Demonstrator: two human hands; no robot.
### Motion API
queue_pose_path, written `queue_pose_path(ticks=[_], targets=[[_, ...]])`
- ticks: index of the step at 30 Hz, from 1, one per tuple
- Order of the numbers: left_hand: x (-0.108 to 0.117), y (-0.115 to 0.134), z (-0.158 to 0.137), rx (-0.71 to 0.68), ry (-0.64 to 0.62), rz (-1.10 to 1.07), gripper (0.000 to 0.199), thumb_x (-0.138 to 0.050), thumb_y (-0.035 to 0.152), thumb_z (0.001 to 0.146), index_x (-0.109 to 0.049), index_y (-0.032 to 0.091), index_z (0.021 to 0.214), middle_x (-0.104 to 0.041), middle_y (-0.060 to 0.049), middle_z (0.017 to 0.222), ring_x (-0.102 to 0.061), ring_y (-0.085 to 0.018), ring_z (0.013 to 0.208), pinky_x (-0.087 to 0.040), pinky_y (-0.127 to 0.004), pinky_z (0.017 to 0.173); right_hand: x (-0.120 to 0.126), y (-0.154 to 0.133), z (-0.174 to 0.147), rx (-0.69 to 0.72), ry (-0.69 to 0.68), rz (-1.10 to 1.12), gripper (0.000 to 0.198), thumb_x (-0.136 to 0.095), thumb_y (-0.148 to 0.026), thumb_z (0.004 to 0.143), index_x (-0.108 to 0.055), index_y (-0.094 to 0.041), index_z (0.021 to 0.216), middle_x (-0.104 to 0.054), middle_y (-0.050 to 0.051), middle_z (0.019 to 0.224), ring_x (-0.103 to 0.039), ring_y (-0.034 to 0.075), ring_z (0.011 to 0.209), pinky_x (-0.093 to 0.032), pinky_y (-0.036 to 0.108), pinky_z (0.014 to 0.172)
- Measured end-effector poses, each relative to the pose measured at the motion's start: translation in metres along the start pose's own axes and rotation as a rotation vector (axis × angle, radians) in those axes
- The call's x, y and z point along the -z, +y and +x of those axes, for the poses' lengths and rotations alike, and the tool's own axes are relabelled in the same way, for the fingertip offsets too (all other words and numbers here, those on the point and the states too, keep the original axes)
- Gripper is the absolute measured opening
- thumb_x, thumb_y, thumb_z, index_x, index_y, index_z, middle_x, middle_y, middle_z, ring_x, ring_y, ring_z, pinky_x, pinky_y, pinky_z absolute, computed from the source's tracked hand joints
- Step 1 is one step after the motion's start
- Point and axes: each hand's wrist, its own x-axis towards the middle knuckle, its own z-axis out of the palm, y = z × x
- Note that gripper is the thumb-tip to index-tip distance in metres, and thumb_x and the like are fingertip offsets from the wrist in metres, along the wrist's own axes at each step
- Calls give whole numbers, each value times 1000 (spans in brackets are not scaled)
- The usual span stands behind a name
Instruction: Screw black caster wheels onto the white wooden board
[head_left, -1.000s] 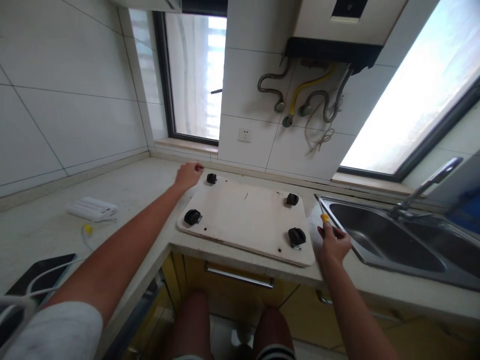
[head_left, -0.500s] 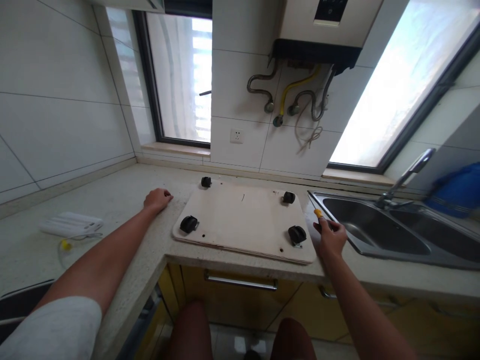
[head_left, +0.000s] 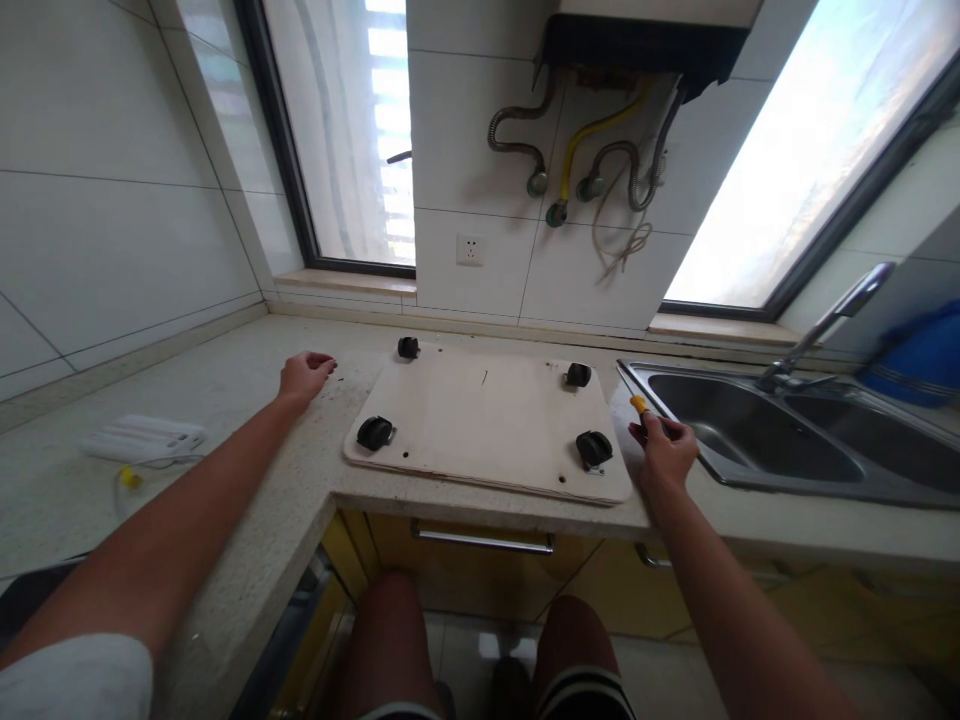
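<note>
A pale wooden board (head_left: 480, 420) with rounded corners lies on the counter, a black caster wheel (head_left: 594, 449) at each corner, wheels facing up. My right hand (head_left: 666, 450) is closed around a screwdriver (head_left: 638, 404) with a yellow-and-dark handle. Its thin shaft points away from me, between the board and the sink. To the left of the board, my left hand (head_left: 304, 379) hovers over or rests on the counter with fingertips pinched together. What they hold, if anything, is too small to make out. Tiny dark bits (head_left: 341, 379) lie beside those fingertips.
The stone counter (head_left: 292, 500) runs along the tiled wall. A double steel sink (head_left: 720, 480) with a faucet (head_left: 825, 330) stands right. At left lies a white power-bank-like device (head_left: 146, 437) with a cable. A blue bag-like item (head_left: 915, 355) sits behind the sink.
The camera view has tilted downward. My left fingers have shifted slightly and look more pinched, with small dark bits now visible beside them. My right hand keeps the screwdriver in nearly the same spot.
</note>
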Motion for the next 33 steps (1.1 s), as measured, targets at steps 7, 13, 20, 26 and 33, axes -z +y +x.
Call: queue_pose_path(ticks=[7, 13, 20, 26, 33], targets=[[-18, 98, -111, -274, -238, -458, 53, -84, 56, 83, -82, 19, 120, -84, -13, 121, -78, -25, 112, -64, -37, 98, 9, -32, -46, 56, 1, 143, 38, -73, -43, 107, -69, -16, 133, -73, 9, 126, -74, 19, 105, -67, 39, 91], [-14, 145, -232, -375, -705, -648, 44, -86, 61, 90, -84, 21, 109, -84, -11, 108, -80, -26, 103, -66, -40, 95, 85, -56, -180, 223, -133, 263, 40, -88, -48, 85, -76, -20, 110, -72, 1, 88, -67, 14, 68, -55, 26, 61], [-15, 165, -296, -143, -973, -791, 43, -94, 55, 87, -79, 21, 108, -84, -10, 108, -81, -23, 101, -66, -34, 90, 165, -74, -260, 427, -277, 131, 19, -77, -35, 97, -78, -25, 113, -68, 3, 97, -70, 16, 74, -55, 26, 58], [-13, 178, -326, -149, -1030, -842, 31, -97, 45, 86, -84, 22, 103, -82, -6, 103, -73, -15, 88, -61, -23, 80, 188, -87, -270, 559, -350, 43, 18, -71, -27, 101, -77, -26, 118, -68, 6, 103, -72, 19, 85, -57, 26, 57], [-11, 184, -335, -119, -1070, -849, 32, -100, 45, 82, -86, 23, 101, -80, -5, 95, -71, -14, 83, -61, -23, 81, 196, -94, -272, 568, -325, 9, 16, -73, -28, 100, -79, -26, 116, -71, 7, 102, -72, 20, 86, -60, 26, 59]])
